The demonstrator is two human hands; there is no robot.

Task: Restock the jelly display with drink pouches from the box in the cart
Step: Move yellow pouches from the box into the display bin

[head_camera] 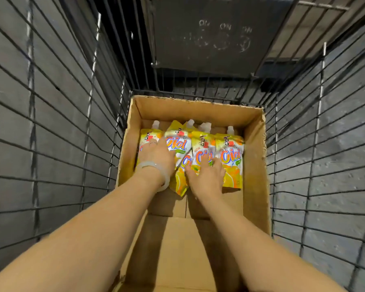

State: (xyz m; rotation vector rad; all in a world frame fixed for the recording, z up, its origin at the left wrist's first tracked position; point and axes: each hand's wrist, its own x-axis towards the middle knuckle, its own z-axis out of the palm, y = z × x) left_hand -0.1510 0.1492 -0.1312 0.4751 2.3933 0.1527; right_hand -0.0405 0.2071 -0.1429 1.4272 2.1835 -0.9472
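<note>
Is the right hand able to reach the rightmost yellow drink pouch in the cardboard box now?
Probably yes. The right hand already lies on the neighbouring pouches, and the rightmost yellow drink pouch lies beside it, uncovered, in the open-topped cardboard box. Nothing seems to block it.

A shop's stockroom or sales floor, seen from inside a black wire shopping cart [57, 127]: an open cardboard box [255, 157] of identical yellow branded drink pouches [230, 159] sits in the basket, over a dark speckled concrete floor [335, 123].
</note>
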